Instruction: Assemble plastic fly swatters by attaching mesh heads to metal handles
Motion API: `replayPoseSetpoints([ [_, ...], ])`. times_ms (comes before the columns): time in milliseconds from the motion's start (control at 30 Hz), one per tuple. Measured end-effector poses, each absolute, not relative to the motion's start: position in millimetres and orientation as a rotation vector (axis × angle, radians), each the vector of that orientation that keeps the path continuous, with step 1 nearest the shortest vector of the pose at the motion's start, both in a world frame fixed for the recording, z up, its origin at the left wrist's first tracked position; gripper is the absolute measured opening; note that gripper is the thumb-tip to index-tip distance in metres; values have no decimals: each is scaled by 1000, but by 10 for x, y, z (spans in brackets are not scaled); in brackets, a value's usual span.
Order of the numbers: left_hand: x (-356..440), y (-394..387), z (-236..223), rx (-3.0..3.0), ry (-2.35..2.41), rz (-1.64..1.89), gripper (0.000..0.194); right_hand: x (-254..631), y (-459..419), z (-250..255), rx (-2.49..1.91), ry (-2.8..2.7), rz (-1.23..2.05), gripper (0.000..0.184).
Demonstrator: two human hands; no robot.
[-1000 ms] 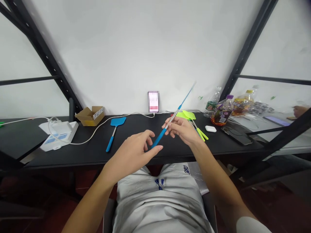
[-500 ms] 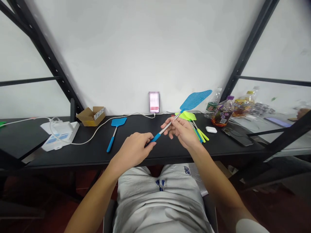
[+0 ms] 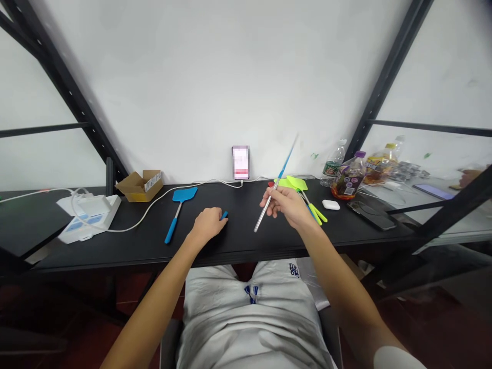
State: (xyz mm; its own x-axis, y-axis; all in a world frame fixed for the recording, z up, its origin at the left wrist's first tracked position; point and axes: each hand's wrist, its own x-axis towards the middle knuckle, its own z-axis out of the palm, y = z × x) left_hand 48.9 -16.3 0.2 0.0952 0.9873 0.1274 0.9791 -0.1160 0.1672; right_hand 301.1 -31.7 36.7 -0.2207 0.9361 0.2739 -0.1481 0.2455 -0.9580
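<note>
Fly swatter (image 3: 275, 185): slanting, rod (image 3: 260, 221) end down-left
Right hand (image 3: 288, 206): pinching rod
Left hand (image 3: 207, 224): gripping blue handle (image 3: 224, 216), left of rod

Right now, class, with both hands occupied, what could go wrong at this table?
The thin silver metal rod, gripped mid-length by the right hand, might tip or slip.
The rounded blue handle piece poking from the left hand, separate from the rod, might roll across the flat black tabletop if released.
The right hand is close to the yellow-green flat-headed swatters and could knock them.
</note>
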Motion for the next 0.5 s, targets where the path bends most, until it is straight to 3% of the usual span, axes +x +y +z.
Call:
replayPoseSetpoints([
  [233,530,-242,70,2261,2046,524,43,2790,-265,166,-841,-1497,1278,38],
  [333,629,-426,228,2204,1659,704,45,2701,-288,136,-840,-1490,1337,38],
  [500,775,-669,356,2004,1220,678,44,2621,-310,102,-748,-1489,1285,40],
])
